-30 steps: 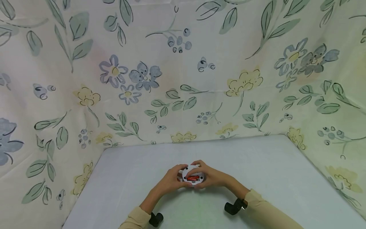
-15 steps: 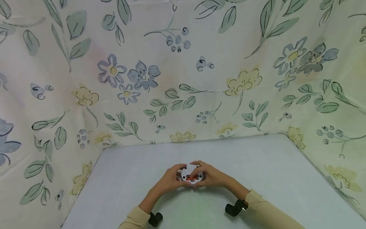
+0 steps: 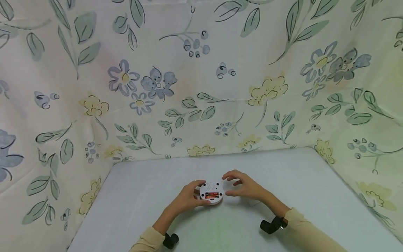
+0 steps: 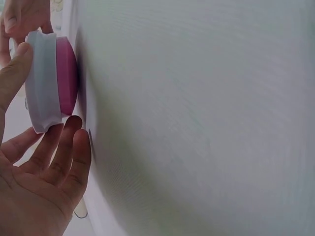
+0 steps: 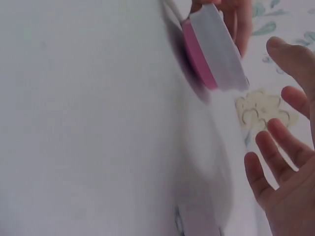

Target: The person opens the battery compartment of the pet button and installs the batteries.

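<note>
Off to the right goes the right hand (image 3: 247, 187): half a second ago its fingers lay over the device, and now they stand just beside its right edge, apart from it. From where I sit, the thumb and fingers look spread, with nothing between them. The left hand (image 3: 189, 197) keeps its pinch on the round white device (image 3: 211, 187), thumb at the near edge, fingers toward the far left. That device is around the middle of the table (image 3: 151, 182), its pink part (image 4: 66, 76) facing down; whether it touches the surface I can't tell. With the right fingers gone, I get a full look at the red batteries (image 3: 212, 194) side by side in the upturned face. I judge them seated, or close to it, though nothing covers them. Through the right wrist camera I see a pale object (image 5: 198, 221), too blurred to name.
</note>
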A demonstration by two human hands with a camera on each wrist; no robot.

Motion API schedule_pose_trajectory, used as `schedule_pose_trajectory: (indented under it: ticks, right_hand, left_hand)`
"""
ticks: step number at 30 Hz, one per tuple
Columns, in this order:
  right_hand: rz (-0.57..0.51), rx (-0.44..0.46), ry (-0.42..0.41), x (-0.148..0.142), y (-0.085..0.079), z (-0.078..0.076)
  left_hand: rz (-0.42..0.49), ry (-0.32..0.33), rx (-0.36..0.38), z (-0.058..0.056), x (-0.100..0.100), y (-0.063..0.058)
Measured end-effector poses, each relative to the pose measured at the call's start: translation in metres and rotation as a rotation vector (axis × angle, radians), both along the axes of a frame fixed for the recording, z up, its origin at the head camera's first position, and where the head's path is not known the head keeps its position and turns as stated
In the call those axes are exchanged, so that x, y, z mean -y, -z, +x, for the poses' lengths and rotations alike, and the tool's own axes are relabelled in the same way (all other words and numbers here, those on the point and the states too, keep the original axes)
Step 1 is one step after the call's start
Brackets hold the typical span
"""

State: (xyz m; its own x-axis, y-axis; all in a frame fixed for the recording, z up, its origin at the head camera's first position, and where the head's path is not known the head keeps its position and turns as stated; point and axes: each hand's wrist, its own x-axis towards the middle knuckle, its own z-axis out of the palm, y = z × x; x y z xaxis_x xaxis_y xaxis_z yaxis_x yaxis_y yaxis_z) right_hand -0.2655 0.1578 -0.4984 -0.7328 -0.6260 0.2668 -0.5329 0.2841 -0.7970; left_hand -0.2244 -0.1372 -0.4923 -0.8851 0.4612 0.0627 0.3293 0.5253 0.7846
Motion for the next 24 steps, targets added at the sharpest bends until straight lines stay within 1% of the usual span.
schedule_pose_trajectory:
  ticks: [5, 12, 18, 24]
  right_hand:
    - [0.017, 0.004, 0.03, -0.026, 0.0, -0.001]
    - [0.016, -0.022, 0.072, -0.054, 0.0, 0.001]
    - [0.013, -0.025, 0.09, -0.071, 0.003, 0.004]
    - [0.034, -0.019, 0.101, -0.081, 0.008, 0.007]
  left_hand:
    - [-0.008, 0.006, -0.014, 0.001, 0.0, -0.001]
    - [0.005, 0.008, -0.015, 0.001, 0.001, -0.002]
    - [-0.003, 0.003, -0.007, 0.001, 0.001, 0.0]
    - [0.005, 0.004, -0.004, 0.001, 0.002, 0.001]
